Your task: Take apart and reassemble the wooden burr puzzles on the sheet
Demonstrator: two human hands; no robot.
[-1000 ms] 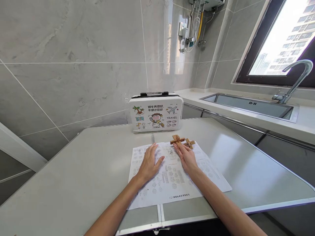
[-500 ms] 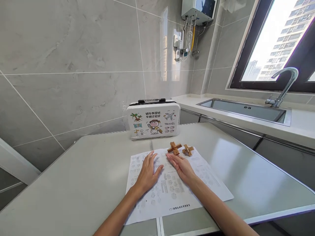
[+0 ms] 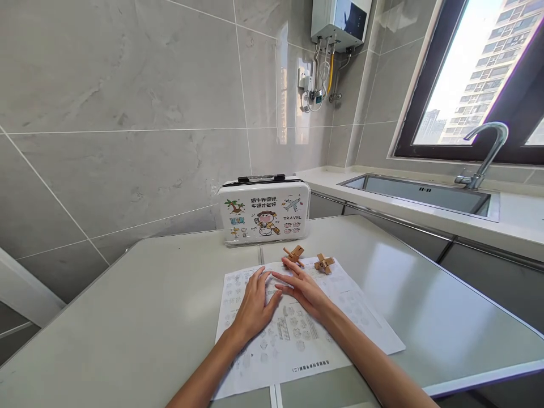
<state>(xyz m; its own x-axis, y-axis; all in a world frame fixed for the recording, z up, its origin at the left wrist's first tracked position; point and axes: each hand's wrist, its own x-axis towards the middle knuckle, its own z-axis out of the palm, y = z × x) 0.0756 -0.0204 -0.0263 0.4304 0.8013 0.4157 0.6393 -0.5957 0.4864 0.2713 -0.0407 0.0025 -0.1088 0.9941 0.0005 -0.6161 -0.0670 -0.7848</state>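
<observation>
A printed instruction sheet (image 3: 340, 317) lies on the grey table (image 3: 127, 317). My left hand (image 3: 254, 303) rests flat on the sheet with its fingers stretched out. My right hand (image 3: 304, 289) lies beside it, fingers extended, its fingertips touching the near side of a wooden cross-shaped puzzle (image 3: 294, 253) at the sheet's far edge. A second, smaller wooden puzzle (image 3: 324, 263) sits just to the right, apart from both hands.
A white tin case with cartoon prints (image 3: 263, 212) stands upright behind the sheet against the tiled wall. To the right runs a counter with a steel sink (image 3: 420, 190) and a tap (image 3: 484, 150) under a window. A water heater (image 3: 340, 20) hangs on the wall.
My right hand has shifted left, and the larger wooden puzzle has moved left with it and turned. The view has tilted slightly upward. My left hand stays flat on the sheet.
</observation>
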